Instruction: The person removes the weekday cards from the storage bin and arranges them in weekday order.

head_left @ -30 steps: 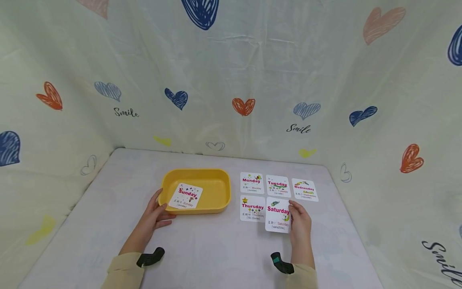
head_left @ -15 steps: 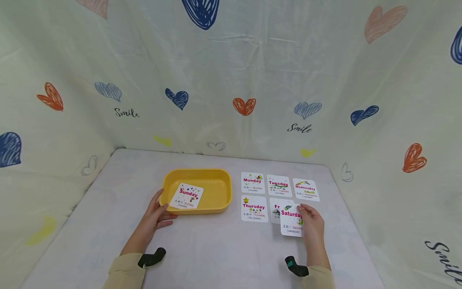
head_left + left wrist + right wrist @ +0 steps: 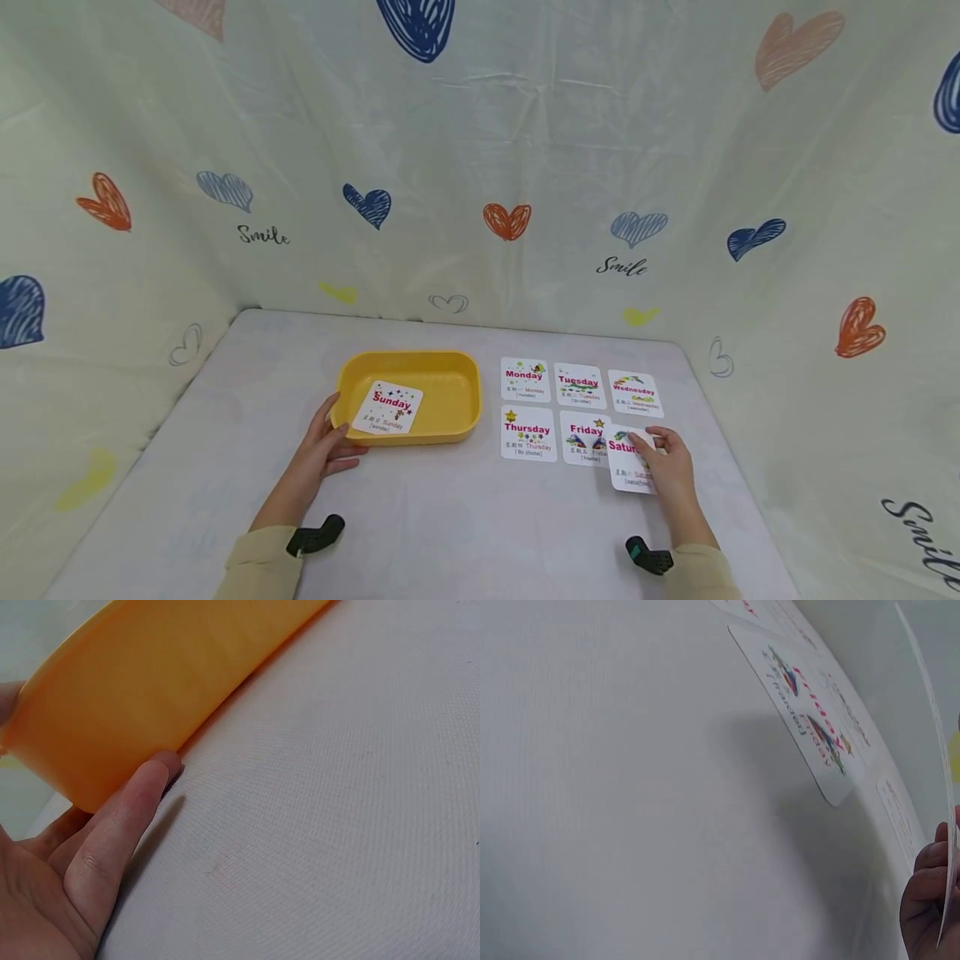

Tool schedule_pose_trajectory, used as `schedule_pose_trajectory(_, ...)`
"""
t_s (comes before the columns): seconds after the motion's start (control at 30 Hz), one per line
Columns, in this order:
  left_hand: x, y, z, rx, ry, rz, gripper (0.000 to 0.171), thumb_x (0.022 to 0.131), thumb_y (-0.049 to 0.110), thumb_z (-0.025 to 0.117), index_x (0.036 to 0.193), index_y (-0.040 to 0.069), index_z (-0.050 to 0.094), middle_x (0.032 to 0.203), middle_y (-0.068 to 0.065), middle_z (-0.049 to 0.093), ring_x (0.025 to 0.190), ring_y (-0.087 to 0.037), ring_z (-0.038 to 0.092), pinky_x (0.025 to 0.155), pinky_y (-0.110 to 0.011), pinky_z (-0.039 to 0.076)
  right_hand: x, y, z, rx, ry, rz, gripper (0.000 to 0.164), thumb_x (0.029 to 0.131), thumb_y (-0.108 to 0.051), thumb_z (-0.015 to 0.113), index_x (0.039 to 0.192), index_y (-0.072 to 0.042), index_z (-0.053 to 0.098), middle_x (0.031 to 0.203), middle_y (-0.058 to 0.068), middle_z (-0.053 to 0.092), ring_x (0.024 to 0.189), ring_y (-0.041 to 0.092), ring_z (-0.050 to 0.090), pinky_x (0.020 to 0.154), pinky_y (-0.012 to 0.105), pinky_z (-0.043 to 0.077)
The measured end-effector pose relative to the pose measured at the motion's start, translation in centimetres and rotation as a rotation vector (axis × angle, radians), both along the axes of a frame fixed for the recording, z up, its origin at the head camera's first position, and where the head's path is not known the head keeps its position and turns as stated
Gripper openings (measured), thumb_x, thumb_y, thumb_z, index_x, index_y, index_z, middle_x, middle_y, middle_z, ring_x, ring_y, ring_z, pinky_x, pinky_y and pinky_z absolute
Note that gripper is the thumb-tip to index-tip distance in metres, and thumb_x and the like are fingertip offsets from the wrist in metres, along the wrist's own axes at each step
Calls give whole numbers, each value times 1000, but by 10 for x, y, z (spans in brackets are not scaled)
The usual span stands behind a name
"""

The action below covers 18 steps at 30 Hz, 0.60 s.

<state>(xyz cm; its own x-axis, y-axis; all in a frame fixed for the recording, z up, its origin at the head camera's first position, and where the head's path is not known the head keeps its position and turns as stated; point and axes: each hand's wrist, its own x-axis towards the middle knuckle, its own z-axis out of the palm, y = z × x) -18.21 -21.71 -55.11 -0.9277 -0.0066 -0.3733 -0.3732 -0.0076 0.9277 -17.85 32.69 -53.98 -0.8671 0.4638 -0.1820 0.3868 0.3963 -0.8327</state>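
My right hand (image 3: 671, 471) pinches the Saturday card (image 3: 627, 475) by its right side, thumb in front. In the head view the card overlaps the right edge of the Friday card (image 3: 582, 443). The right wrist view catches the held card (image 3: 939, 727) edge-on, raised over the table, its shadow falling beside the Friday card (image 3: 802, 712). My left hand (image 3: 318, 458) holds the yellow tray (image 3: 450, 437) at its near left corner. Seen from the left wrist, fingers (image 3: 120, 832) reach beneath the tray's wall (image 3: 150, 697). Inside the tray lies the Sunday card (image 3: 387, 408).
The Monday (image 3: 524, 380), Tuesday (image 3: 580, 387) and Wednesday cards (image 3: 636, 394) form a back row on the white table (image 3: 450, 533). The Thursday card (image 3: 528, 434) lies left of Friday. A heart-printed curtain (image 3: 480, 150) surrounds the table's back and sides.
My right hand has carried the Saturday card rightward, from over the Friday card to its right edge, uncovering Friday's print. My left hand and the tray have stayed put.
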Motion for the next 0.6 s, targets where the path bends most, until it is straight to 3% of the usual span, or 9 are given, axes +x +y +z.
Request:
schedule_pose_trajectory(0.33, -1, 0, 0, -6, -1, 3, 67, 103, 34, 47, 155, 43, 7, 149, -14, 36, 100, -26, 66, 83, -32, 56, -9, 30, -9, 119, -22, 34, 66, 85, -38, 75, 130, 0, 45, 113, 18, 46, 92, 26, 45, 61, 23, 42)
schedule_pose_trajectory(0.6, -1, 0, 2, -5, 2, 0, 68, 102, 35, 47, 155, 41, 6, 150, -15, 35, 100, -27, 66, 83, -32, 56, -18, 46, -14, 147, -64, 21, 69, 86, -36, 75, 134, 1, 40, 122, 24, 41, 103, 36, 42, 77, 38, 42)
